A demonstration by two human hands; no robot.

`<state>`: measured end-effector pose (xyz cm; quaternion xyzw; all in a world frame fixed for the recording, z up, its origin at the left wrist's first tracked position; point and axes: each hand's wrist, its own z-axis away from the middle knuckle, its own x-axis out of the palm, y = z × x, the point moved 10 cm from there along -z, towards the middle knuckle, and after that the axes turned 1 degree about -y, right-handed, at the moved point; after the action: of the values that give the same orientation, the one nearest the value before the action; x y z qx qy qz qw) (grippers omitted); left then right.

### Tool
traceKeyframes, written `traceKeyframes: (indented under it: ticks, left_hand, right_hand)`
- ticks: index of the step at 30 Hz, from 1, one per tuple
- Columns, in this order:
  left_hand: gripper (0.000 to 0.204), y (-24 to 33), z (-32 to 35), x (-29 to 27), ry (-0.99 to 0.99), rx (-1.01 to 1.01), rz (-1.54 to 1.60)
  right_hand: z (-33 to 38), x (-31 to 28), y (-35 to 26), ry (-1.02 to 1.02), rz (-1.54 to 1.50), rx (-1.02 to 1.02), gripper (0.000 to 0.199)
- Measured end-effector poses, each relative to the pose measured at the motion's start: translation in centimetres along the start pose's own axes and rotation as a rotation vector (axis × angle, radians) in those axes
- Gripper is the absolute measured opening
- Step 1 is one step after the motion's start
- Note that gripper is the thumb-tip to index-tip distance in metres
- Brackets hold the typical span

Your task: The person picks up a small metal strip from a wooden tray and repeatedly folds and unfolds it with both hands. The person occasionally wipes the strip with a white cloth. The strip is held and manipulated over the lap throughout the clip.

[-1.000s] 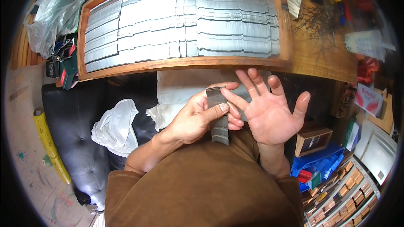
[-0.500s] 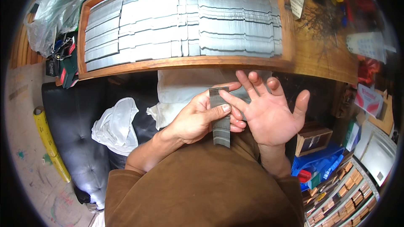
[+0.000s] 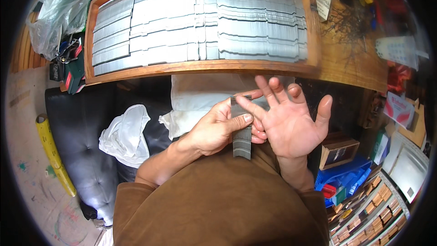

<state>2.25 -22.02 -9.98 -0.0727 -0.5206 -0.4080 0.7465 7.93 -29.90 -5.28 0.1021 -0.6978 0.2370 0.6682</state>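
My left hand grips a narrow bundle of thin grey metal pieces, packed side by side into a strip. The thumb presses across its front, and the other fingers are behind it. The bundle stands nearly upright in front of my brown shirt. Palm up with the fingers spread, my right hand is just to its right. One right fingertip rests at the bundle's upper end; that hand holds nothing. Beyond both hands lies a shallow wooden tray filled with rows of similar grey metal pieces.
The tray lies on a wooden table with dark thin scraps. At left are a black padded seat, a crumpled white bag and a yellow tube. At right are a wooden box and blue bin.
My left hand and the bundle have shifted slightly to the right. The right hand stays nearly still, its fingertip at the bundle's upper end.
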Motion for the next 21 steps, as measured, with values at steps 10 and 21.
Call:
traceKeyframes:
  ticks: [10,21]
  left_hand:
    - [0.056,1.1,-0.4,-2.3,0.029,0.003,0.063]
    - [0.037,1.8,-2.3,-6.7,0.200,0.066,0.203]
  right_hand:
    - [1.5,1.4,-2.1,0.035,0.703,-0.147,0.037]
    - [4.7,-4.9,4.7,0.045,1.304,0.432,0.017]
